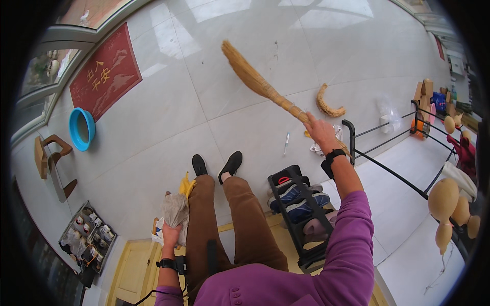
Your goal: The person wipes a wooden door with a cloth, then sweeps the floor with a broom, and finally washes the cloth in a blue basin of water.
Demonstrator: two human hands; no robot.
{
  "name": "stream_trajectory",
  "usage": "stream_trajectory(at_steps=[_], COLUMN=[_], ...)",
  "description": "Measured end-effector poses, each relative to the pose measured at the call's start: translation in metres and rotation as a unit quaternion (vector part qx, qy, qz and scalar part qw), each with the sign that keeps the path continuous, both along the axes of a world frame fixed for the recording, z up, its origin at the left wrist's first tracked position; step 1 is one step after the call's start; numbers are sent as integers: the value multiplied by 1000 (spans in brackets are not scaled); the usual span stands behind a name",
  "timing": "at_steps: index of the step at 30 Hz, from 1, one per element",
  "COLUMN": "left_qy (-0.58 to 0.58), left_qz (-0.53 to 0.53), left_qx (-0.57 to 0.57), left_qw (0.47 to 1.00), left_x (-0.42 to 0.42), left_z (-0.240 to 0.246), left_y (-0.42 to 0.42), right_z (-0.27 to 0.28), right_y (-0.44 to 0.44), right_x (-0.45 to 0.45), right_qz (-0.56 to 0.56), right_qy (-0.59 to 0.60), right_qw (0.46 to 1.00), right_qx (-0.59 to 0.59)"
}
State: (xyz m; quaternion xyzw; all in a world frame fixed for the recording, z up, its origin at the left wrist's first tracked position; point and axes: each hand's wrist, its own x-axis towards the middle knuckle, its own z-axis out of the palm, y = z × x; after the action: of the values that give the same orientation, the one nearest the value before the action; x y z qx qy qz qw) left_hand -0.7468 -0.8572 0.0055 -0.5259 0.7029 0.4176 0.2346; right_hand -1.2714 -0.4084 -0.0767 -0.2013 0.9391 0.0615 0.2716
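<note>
My right hand (322, 134) grips the handle of a straw hand broom (268, 90); its bristle end points up and left over the grey tiled floor (153, 126). In my left hand (171, 231) is a crumpled greyish plastic bag (175, 210), with a yellow cloth or bag (187, 185) beside it at my knee. A curved, rough, tan dried object (329, 103) lies on the floor right of the broom. Below it are white and yellow scraps (317, 149), partly hidden by my right hand, and a thin pale stick-like item (286, 144).
A black shoe rack (298, 214) with shoes stands by my right leg. Further right is a black metal frame (386, 174) with dried gourds (443, 199). At left are a blue basin (82, 129), a red doormat (109, 74), a wooden-legged glass piece (56, 178) and a cluttered rack (87, 235).
</note>
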Motion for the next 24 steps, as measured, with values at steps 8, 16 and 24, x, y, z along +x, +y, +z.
stream_trajectory(at_steps=[8,16,24], left_qy=[-14,-13,-15], left_qz=[-8,10,11], left_qx=[30,31,26], left_qw=[999,999,999], left_x=[-46,-110,-151], left_z=[-3,4,-18], left_y=[-11,-62,-105], right_z=[-50,-57,-4], right_y=[-173,-165,-122], right_x=[50,-20,-97], right_qz=[65,-97,-167], right_qy=[-112,-120,-19], right_qw=[987,988,986], right_qx=[-92,-1,5])
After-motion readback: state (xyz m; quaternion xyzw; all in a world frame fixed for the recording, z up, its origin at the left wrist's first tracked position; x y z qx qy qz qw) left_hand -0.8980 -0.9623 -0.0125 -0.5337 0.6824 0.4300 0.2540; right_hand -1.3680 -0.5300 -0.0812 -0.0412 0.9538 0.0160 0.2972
